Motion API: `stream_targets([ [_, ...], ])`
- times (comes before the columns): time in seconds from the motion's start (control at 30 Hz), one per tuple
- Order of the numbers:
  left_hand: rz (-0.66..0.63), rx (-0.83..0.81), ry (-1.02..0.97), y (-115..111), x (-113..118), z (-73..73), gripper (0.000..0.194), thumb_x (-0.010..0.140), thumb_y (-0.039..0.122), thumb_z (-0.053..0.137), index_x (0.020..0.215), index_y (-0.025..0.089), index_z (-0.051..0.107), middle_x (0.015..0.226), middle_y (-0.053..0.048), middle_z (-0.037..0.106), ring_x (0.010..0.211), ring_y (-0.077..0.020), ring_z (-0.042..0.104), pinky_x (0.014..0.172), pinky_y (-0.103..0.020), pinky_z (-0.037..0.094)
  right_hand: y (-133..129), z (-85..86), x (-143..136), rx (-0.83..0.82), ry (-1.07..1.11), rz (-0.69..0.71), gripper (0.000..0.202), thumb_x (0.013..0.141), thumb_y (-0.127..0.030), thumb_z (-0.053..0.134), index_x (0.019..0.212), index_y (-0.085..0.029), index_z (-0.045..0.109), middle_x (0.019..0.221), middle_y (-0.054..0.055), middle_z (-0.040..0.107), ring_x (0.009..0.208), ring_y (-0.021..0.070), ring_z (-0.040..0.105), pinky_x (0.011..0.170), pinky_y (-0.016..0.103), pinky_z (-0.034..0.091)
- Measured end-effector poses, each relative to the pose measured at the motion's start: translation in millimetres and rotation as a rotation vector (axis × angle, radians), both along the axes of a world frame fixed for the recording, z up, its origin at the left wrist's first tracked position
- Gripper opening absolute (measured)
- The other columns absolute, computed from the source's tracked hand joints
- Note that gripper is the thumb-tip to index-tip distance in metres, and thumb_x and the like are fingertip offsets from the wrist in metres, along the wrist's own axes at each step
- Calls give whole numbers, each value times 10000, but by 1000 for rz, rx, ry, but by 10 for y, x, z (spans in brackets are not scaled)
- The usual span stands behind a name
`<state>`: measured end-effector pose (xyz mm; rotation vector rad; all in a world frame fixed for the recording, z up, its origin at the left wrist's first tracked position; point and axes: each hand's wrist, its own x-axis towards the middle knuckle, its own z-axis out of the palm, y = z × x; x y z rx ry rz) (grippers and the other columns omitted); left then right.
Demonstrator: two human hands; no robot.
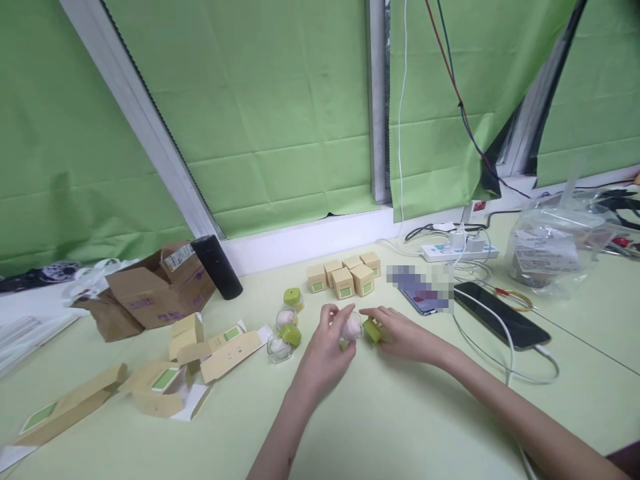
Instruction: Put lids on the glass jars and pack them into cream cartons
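Observation:
My left hand point(330, 340) has its fingers wrapped round a small clear jar point(353, 327) with something whitish inside. Just to the right, my right hand point(400, 333) grips a green lid point(372, 331), which sits beside the jar; whether the two touch I cannot tell. Left of my hands stand similar little clear jars: one with a green lid point(293, 297) at the back, a whitish one point(287, 318) in the middle, and a clear one point(280, 348) in front with a green lid point(290, 335) leaning by it.
Several small closed cartons point(345, 283) stand behind my hands. Opened cartons point(160, 383) lie on the left, near a brown cardboard box point(160, 287) and a black cylinder point(217, 267). Two phones, including a black one point(503, 317), cables, a power strip point(457, 251) and a plastic bag point(550, 243) occupy the right.

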<state>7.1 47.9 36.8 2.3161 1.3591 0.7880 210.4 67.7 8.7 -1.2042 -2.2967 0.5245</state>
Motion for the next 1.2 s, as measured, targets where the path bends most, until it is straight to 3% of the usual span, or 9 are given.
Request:
stream_targets([
  [0.17,-74,196,149,119,78,199,563,763,29,386,1281,248,360,1264,-106,396,1147,-263,444,857,-400,460,31,48,-115,-294,719,-107,385,838,-259,467,1222,-244,470,1278,70,498,1230,207,423,1038,437,320],
  [0.37,-301,365,382,170,402,468,601,722,-86,316,1198,252,461,1251,-110,476,1097,-274,467,853,-437,418,-25,237,-196,-826,1396,30,279,860,-423,445,978,-206,576,910,49,657,841,184,642,806,352,506],
  [0.47,-295,379,347,193,421,546,568,719,-69,349,1162,261,481,1256,-92,483,1112,-265,462,892,-431,386,-28,267,-146,-919,1453,-41,217,831,-341,464,897,-171,582,809,57,645,725,164,646,730,326,529],
  [0.57,-55,293,283,254,272,494,502,724,50,449,1187,245,448,1257,-91,470,1165,-285,416,939,-440,347,37,222,-86,-847,1481,-123,155,780,-257,475,860,-170,575,747,50,621,714,162,650,756,337,539],
  [0.67,189,71,228,336,58,290,439,696,227,549,1126,182,470,1155,-125,531,1118,-323,447,910,-441,356,92,186,-61,-749,1524,-155,167,752,-195,496,907,-208,557,757,24,611,798,163,651,850,354,525],
  [0.77,244,-69,221,396,-105,42,423,671,328,588,1050,156,510,1016,-139,609,993,-332,540,802,-400,408,69,213,-75,-707,1500,-156,196,780,-250,562,971,-209,552,838,38,635,849,178,647,847,358,529],
  [0.9,238,-152,176,385,-145,-78,624,728,481,535,1224,115,439,1153,-207,580,1082,-350,526,832,-391,402,8,249,-108,-712,1384,-172,269,796,-373,593,1009,-210,572,903,50,643,745,159,647,670,285,546],
  [1.03,2,-53,225,298,21,16,692,707,446,587,1323,202,386,1427,-153,343,1323,-373,226,1027,-506,206,43,195,-115,-687,1439,-219,228,780,-304,556,981,-196,570,814,28,639,664,136,621,647,269,528],
  [1.2,-270,-44,235,267,307,37,310,641,158,624,937,250,634,1049,-56,629,1153,-301,440,1038,-479,207,67,204,-100,-646,1473,-245,195,761,-323,563,924,-216,549,850,15,646,676,136,606,647,272,517],
])
